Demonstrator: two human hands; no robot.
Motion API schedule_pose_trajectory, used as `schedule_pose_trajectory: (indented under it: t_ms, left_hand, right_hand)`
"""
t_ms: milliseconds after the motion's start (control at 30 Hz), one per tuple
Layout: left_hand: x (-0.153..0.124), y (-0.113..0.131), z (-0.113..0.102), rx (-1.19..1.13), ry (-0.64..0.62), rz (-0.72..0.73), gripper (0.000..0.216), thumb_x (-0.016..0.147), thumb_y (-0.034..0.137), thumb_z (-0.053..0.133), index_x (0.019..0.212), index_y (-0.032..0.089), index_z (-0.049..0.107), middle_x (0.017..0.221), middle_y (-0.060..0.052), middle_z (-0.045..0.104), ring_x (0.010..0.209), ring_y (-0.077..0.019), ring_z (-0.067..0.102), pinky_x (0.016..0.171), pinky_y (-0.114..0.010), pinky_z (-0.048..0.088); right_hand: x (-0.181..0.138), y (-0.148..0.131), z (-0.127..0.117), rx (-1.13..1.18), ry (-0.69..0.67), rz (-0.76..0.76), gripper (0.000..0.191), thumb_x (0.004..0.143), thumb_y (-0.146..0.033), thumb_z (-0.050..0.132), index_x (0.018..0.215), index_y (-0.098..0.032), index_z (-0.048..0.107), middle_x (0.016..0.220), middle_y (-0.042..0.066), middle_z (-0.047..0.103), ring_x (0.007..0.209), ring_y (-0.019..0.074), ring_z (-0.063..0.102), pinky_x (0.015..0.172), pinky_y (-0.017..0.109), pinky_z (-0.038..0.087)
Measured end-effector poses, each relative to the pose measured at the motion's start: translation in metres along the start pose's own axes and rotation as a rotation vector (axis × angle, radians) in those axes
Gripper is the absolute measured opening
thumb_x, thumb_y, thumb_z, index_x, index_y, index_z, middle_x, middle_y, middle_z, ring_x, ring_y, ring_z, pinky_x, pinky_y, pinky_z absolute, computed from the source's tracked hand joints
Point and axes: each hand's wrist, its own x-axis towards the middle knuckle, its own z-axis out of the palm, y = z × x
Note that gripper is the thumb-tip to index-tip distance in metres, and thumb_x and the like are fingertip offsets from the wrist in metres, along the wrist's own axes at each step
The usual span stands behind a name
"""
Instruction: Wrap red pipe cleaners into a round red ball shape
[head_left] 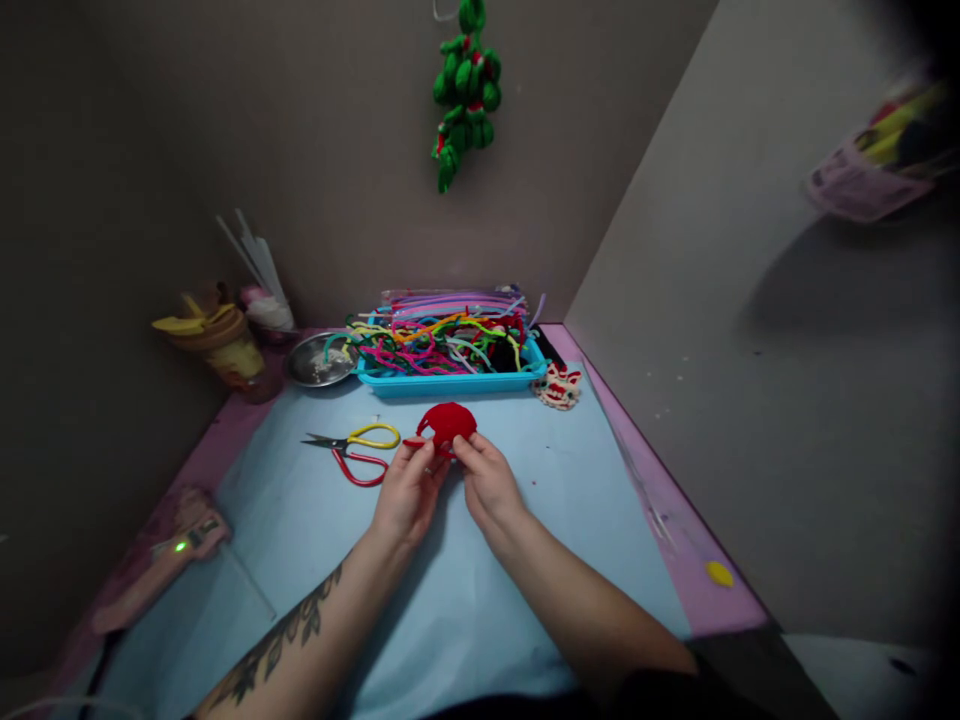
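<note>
The left hand point(410, 488) and right hand point(491, 482) pinch the red piece point(450, 421) between them by its near edge, a suitable hold, as it appears light, soft and easily bent.

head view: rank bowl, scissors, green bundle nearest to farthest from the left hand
1. Scissors, just left of the left hand.
2. Bowl, farther back, left of the tray.
3. Green bundle, hanging high at the back wall.
</note>
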Motion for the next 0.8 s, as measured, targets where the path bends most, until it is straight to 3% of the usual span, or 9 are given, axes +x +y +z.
schedule_pose_trajectory:
  t_ms: [100, 233, 467, 667, 800]
  left_hand:
    - [0.0, -0.002, -0.002, 0.099, 0.083, 0.036, 0.024, 0.061, 0.02, 0.079, 0.074, 0.018, 0.059, 0.085, 0.003, 0.067, 0.074, -0.0081, 0.059, 0.067, -0.02, 0.044]
    - [0.0, -0.002, -0.003, 0.291, 0.133, 0.172, 0.022, 0.06, 0.025, 0.08, 0.075, 0.019, 0.064, 0.07, 0.005, 0.062, 0.061, -0.0058, 0.053, 0.057, -0.017, 0.04]
    - [0.004, 0.007, -0.009, 0.703, 0.002, 0.41, 0.025, 0.066, 0.029, 0.075, 0.088, 0.018, 0.068, 0.083, -0.003, 0.069, 0.074, -0.014, 0.063, 0.071, -0.027, 0.049]
    - [0.004, 0.02, -0.017, 1.259, -0.228, 0.811, 0.014, 0.078, 0.027, 0.064, 0.088, 0.02, 0.071, 0.084, -0.005, 0.07, 0.075, -0.0161, 0.063, 0.07, -0.028, 0.05]
    - [0.008, 0.022, -0.023, 1.414, -0.279, 0.905, 0.015, 0.084, 0.027, 0.059, 0.092, 0.02, 0.069, 0.083, -0.005, 0.07, 0.074, -0.0154, 0.062, 0.069, -0.028, 0.048]
  right_hand:
    - [0.001, -0.001, 0.0, 0.079, 0.097, 0.034, 0.017, 0.064, -0.025, 0.073, 0.079, -0.019, 0.067, 0.078, -0.001, 0.07, 0.076, 0.014, 0.06, 0.08, 0.028, 0.044]
    - [0.004, 0.002, -0.004, 0.059, 0.179, -0.006, 0.013, 0.061, -0.022, 0.073, 0.067, -0.019, 0.062, 0.064, -0.004, 0.065, 0.066, 0.0116, 0.056, 0.072, 0.026, 0.042]
    - [0.003, 0.002, -0.002, 0.016, 0.19, 0.038, 0.018, 0.054, -0.027, 0.074, 0.059, -0.017, 0.06, 0.054, -0.005, 0.06, 0.056, 0.0098, 0.048, 0.062, 0.025, 0.036]
    - [0.0, 0.003, -0.003, -0.074, 0.133, 0.022, 0.016, 0.057, -0.026, 0.073, 0.057, -0.017, 0.06, 0.057, -0.004, 0.059, 0.06, 0.0109, 0.049, 0.065, 0.025, 0.037]
    - [0.001, 0.001, -0.006, -0.164, 0.08, -0.022, 0.018, 0.061, -0.031, 0.073, 0.06, -0.016, 0.063, 0.059, -0.003, 0.059, 0.062, 0.0113, 0.048, 0.066, 0.026, 0.037]
